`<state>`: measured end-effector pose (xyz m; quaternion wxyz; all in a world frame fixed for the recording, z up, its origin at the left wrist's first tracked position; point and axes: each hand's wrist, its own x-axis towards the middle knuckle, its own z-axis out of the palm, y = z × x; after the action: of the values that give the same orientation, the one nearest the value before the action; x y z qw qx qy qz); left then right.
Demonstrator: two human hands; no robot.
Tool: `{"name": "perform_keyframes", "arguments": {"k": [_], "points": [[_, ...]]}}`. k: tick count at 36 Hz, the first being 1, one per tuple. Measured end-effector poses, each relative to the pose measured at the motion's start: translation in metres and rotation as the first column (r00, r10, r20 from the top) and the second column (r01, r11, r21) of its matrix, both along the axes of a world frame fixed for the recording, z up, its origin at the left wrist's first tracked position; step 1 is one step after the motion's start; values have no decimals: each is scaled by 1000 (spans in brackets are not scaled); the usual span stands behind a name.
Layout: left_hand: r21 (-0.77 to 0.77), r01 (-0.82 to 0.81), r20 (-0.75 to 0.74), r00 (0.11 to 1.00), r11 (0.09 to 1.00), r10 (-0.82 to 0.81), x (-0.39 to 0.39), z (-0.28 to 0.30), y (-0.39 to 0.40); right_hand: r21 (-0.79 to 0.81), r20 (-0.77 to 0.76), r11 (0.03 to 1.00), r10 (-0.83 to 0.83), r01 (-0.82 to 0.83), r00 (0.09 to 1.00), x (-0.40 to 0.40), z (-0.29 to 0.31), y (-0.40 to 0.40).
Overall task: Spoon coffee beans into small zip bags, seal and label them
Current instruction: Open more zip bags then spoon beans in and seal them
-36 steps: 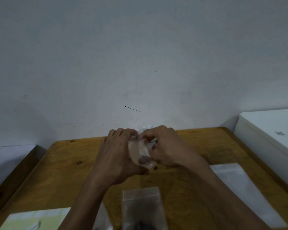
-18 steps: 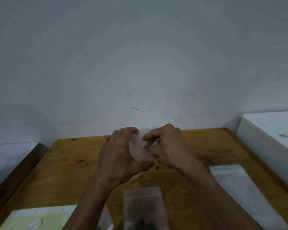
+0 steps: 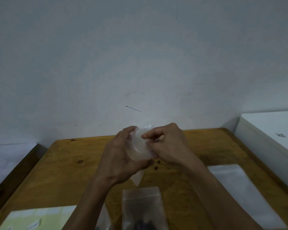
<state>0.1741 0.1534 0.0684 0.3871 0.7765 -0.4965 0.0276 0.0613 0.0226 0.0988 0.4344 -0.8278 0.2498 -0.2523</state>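
Both hands hold one small clear zip bag [image 3: 139, 149] above the middle of the wooden table [image 3: 65, 171]. My left hand [image 3: 121, 156] wraps around its left side, thumb underneath. My right hand [image 3: 166, 145] pinches the bag's top edge with thumb and forefinger. The bag's lower corner hangs below my left palm; its contents cannot be made out. A second clear zip bag [image 3: 142, 208] with dark coffee beans at its bottom lies nearer to me. Two loose beans [image 3: 157, 164] rest on the table under my hands.
A stack of empty clear bags [image 3: 239, 193] lies at the right. A pale yellow-green label sheet [image 3: 38, 218] sits at the near left. A white box [image 3: 269, 135] stands beside the table's right edge. A grey wall rises right behind the table.
The bag has been turned and spread between my hands, so its mouth bulges rounder. My right fingers have shifted along its top edge. The head camera has tilted slightly.
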Motion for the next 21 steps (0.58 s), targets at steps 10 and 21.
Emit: {"name": "perform_keyframes", "arguments": {"k": [10,21], "points": [[234,14,47,999,972,-25,2,4,-8,-107,-322,969,179,-223,930,3,0,-13],[153,-25,-72,997,988,37,27,-10,0,-288,-181,929,-291,232,939,-8,-31,-61]]}}
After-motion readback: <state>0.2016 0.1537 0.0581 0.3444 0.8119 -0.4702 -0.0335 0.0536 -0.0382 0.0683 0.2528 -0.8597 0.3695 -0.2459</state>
